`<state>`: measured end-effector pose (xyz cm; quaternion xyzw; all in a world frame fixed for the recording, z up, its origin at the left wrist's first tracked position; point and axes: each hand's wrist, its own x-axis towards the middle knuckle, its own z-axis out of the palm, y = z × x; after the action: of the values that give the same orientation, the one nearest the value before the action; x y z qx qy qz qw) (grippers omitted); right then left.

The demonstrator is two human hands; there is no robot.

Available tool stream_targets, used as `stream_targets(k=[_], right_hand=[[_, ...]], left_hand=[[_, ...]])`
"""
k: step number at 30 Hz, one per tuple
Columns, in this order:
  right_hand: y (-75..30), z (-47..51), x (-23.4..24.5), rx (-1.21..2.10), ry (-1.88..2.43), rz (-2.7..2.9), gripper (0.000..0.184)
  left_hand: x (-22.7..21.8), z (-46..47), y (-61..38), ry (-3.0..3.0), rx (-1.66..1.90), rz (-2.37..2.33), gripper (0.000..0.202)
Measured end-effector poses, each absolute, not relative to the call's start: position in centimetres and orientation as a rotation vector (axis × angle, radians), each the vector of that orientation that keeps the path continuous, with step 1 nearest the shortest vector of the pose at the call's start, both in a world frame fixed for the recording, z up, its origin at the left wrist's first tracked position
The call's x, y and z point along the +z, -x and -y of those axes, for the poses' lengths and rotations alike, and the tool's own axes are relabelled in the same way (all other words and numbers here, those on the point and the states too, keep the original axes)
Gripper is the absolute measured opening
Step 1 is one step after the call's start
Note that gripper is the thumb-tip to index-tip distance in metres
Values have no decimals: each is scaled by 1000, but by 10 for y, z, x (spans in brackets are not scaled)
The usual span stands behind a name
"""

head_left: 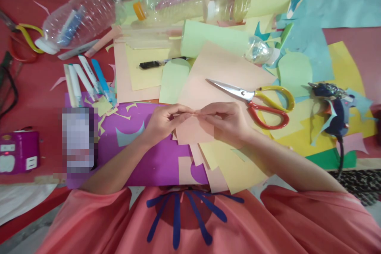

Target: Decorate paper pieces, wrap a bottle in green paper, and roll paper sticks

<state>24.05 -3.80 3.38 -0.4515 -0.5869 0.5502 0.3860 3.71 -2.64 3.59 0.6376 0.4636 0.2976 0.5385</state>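
My left hand [166, 121] and my right hand [228, 119] meet fingertip to fingertip over the peach paper [205, 71]. The thumb and fingers of each are pinched together. Whatever lies between them is too small, or too close in colour to the paper, to make out. Scissors [244, 94] with one yellow and one red handle loop lie half open just beyond my right hand, blades pointing left. Under my left forearm spreads a purple sheet [149, 162] with paper scraps. A light green rounded cut-out [174, 77] lies ahead of my left hand.
A black cutter [150, 64], several markers [86, 75] and a green-wrapped bottle [214, 39] lie ahead. A clear bottle [86, 12] rests at the back left. On the right is a dark blue glue gun [339, 111] with a cord; a blurred-out phone-like object [77, 139] lies left.
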Motion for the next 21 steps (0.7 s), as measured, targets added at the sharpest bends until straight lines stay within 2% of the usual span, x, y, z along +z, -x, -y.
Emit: stream_targets(k=[3, 7, 11, 16, 21], right_hand=[[-241, 38, 33, 1464, 1142, 1440, 13], [-238, 38, 30, 1601, 1150, 1247, 29], [-237, 38, 30, 1561, 1224, 1313, 18], [-237, 38, 33, 1503, 1241, 1355, 15], [-238, 36, 35, 1452, 1269, 1347, 8]], left_hand=[[35, 28, -37, -1534, 734, -1108, 24], [31, 29, -36, -1614, 803, -1101, 23], [30, 29, -37, -1656, 852, -1088, 22], [30, 28, -38, -1634, 872, -1040, 14], [29, 27, -37, -1645, 838, -1085, 14]])
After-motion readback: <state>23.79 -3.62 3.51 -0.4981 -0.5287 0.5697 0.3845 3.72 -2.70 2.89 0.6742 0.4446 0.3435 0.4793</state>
